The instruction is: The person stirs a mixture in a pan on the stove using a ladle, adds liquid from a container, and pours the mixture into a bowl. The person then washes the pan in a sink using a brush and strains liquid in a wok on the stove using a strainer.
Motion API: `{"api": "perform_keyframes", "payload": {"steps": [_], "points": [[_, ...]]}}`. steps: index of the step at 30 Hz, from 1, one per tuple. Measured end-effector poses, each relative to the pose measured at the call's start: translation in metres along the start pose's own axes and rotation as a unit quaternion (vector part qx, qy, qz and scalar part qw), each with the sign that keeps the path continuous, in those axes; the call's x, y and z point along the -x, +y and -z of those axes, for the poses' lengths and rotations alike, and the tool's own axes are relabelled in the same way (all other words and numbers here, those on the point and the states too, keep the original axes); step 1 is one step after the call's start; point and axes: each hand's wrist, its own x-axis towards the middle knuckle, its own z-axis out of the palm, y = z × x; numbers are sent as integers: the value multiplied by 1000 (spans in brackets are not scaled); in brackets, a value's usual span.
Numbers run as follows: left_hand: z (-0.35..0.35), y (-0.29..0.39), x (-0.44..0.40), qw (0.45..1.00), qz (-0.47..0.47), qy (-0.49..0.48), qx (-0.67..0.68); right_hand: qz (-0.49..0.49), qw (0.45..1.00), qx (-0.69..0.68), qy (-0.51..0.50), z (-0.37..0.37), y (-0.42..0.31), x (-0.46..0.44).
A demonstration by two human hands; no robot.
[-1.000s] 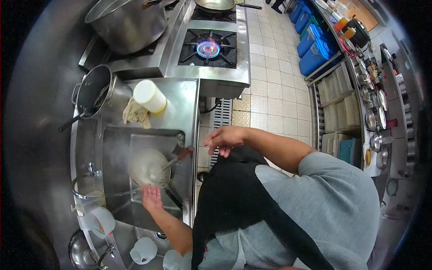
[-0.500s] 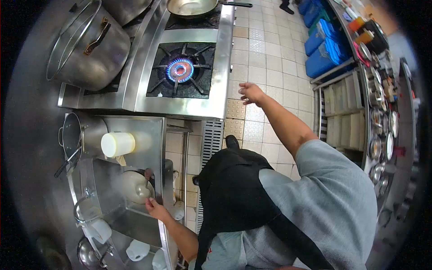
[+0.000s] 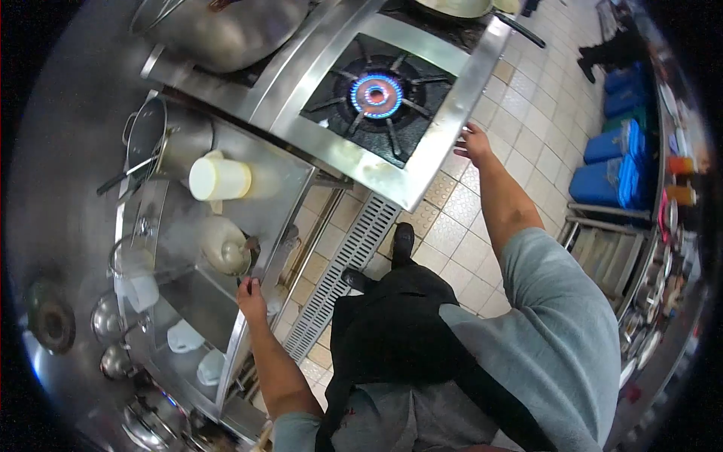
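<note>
Head view, left hand point(image 3: 252, 299) gripping pan point(image 3: 224, 245) (burner point(image 3: 376, 96) lit)

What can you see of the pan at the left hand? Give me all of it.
The pan is round and looks like metal, with a pale inside. Its dark handle is mostly hidden by the left hand, whose grip looks closed on it. It sits within the sink's outline; whether it rests or is held up is unclear. Steam hangs about it, and a brown-ended tool reaches over its rim. Its contents are too blurred to tell.
</note>
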Motion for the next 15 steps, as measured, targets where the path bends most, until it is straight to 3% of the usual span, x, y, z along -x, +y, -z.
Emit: {"api": "perform_keyframes", "payload": {"steps": [7,9,12,15], "points": [[-1,22,9,1000,17,19,16,-2,990,-144,0,1,14,-34],[-1,25,10,1000,6,27,12,-90,982,-166,-7,5,12,-45],[-8,17,10,999,-2,45,-5,-119,984,-130,8,7,8,-54],[-11,20,14,998,-4,62,-32,-59,989,-130,28,-3,4,-17]]}}
